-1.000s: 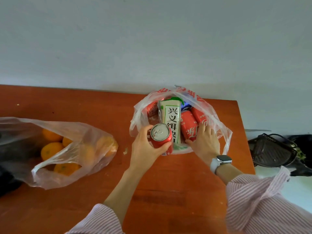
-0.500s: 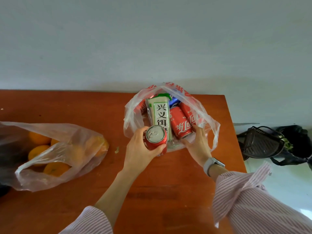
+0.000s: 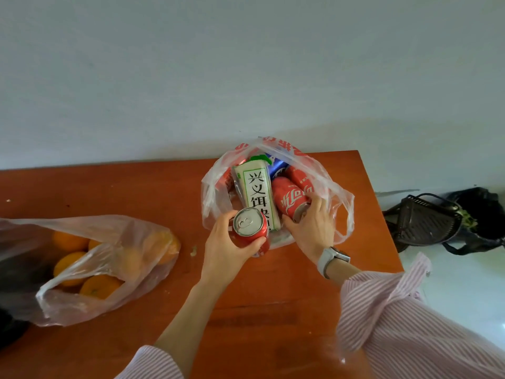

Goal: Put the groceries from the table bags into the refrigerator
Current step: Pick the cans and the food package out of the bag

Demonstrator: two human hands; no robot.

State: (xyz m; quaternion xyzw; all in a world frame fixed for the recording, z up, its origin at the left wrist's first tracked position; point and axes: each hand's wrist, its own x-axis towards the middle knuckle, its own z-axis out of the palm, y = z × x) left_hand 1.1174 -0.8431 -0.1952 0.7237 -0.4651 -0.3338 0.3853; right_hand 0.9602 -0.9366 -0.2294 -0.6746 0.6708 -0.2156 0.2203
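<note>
A clear plastic bag with red print (image 3: 338, 198) stands open on the orange-brown table (image 3: 136, 187), near its far right corner. Inside lie a white carton with green edging (image 3: 258, 192), red cola cans and a blue can (image 3: 278, 166). My left hand (image 3: 226, 247) grips one red can (image 3: 250, 229) upright at the bag's near rim. My right hand (image 3: 314, 228) reaches into the bag, its fingers curled round the lower end of a lying red cola can (image 3: 289, 199). A second clear bag (image 3: 131, 269) holding several oranges (image 3: 99, 285) lies at the left.
A grey wall runs behind the table. Right of the table's edge, on a pale floor, sit a dark wire basket (image 3: 426, 220) and a black bag (image 3: 483, 214). A dark object (image 3: 11, 324) lies partly under the orange bag at the far left.
The view shifted, so the bags sit slightly lower and further right in the frame. My right hand slid up from the bag's lower edge and closed on the lying cola can. My left hand kept its can.
</note>
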